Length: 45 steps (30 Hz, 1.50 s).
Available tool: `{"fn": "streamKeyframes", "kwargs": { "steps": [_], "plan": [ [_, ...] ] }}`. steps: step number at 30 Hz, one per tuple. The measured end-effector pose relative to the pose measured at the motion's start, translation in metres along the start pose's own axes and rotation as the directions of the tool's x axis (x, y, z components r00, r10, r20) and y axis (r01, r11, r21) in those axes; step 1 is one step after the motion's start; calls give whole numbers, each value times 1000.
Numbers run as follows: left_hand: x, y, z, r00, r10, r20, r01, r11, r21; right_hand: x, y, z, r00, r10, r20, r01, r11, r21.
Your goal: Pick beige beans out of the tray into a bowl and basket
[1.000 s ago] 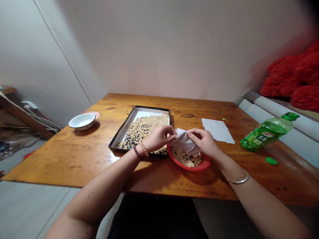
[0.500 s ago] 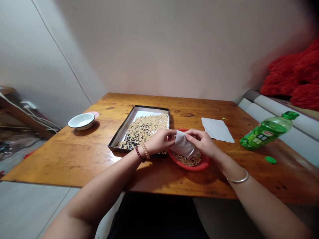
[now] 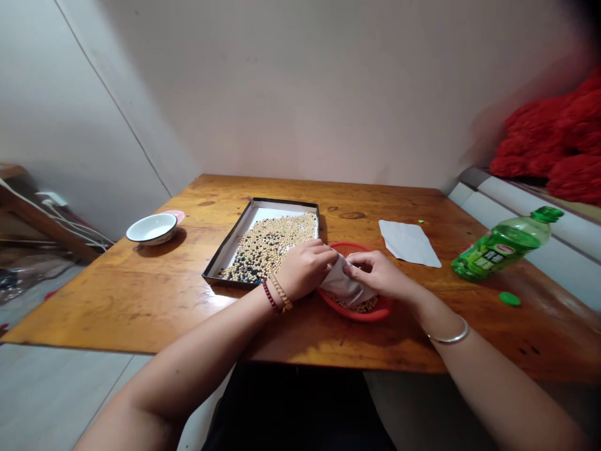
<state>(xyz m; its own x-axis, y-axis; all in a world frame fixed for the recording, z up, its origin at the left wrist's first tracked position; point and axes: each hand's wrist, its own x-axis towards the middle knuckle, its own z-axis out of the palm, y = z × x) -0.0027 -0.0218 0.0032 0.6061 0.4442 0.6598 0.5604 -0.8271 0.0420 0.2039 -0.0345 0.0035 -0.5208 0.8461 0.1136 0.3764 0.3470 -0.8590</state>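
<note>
A wooden table [image 3: 122, 313] bears tray [image 3: 268, 214], basket [image 3: 361, 315], paper [image 3: 409, 242], bottle [image 3: 502, 248].

The held sheet [image 3: 345, 285] is plain white, above a bright red basket [image 3: 357, 316]. The tray [image 3: 263, 214] is white inside with a black rim; its round bits [image 3: 282, 238] are cream-yellow speckled with black. The table [image 3: 117, 294] is orange-brown with darker knots. The bottle [image 3: 498, 250] and cap [image 3: 509, 299] are green, the bowl [image 3: 151, 227] white, dark-edged, the bundle [image 3: 539, 141] red, the bangle [image 3: 448, 341] silver.

I logged free worktop [image 3: 197, 250] left of the tray [image 3: 258, 219]; well right of the basket [image 3: 359, 316], a bottle [image 3: 500, 247] obstructed passage.
</note>
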Motion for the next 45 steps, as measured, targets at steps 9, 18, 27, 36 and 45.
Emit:
{"fn": "streamKeyframes", "kwargs": {
  "steps": [9,18,27,36,45],
  "plan": [
    [3,1,-5,987,-96,132,85,992,90,0,0,1,997,30,-78,-36,997,-70],
    [-4,-28,-11,761,-530,374,368,828,424,2,7,0,969,29,-247,-34,999,-14],
    [-7,-30,-8,679,-588,440,379,793,476,1,0,2,968,46,-248,-53,998,-21],
    [-10,-35,-4,671,-588,452,424,804,417,3,0,0,974,-98,-205,77,991,-112],
    [-1,-29,-10,816,-504,283,485,863,140,4,5,1,957,-74,-282,41,992,-122]
  ]
}}
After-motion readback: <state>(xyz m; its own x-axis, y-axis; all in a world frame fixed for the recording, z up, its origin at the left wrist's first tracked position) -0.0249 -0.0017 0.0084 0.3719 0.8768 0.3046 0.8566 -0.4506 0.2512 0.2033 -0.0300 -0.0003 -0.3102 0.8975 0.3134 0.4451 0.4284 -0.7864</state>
